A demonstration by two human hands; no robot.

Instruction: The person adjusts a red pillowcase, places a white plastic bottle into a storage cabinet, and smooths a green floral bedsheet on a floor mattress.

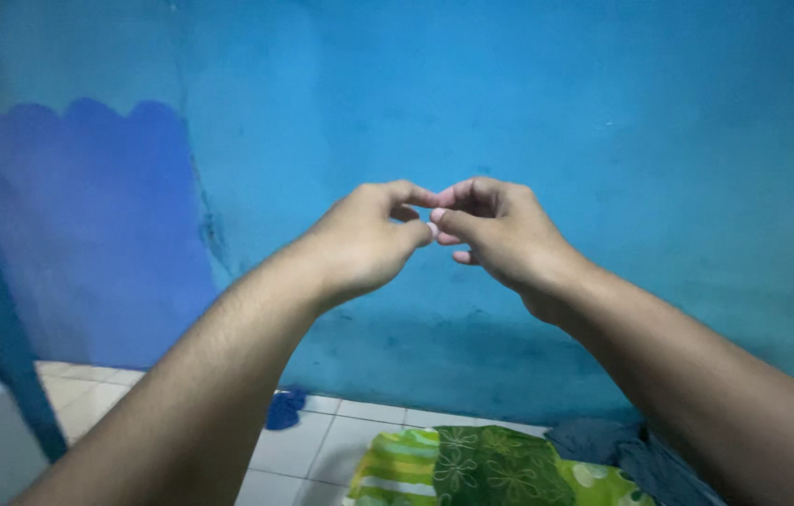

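Both of my arms are stretched out in front of a blue wall. My left hand [367,239] and my right hand [495,230] meet at chest height, fingertips touching each other. Both have their fingers curled in, thumbs pressed against forefingers. I see nothing held in either hand; anything tiny between the fingertips is too small to tell.
The blue painted wall [603,112] fills the view, with a darker violet-blue patch [88,225] at the left. Below is a white tiled floor [322,440], a green flowered cloth [481,468], a dark grey cloth [622,445] and a small blue rag [284,408].
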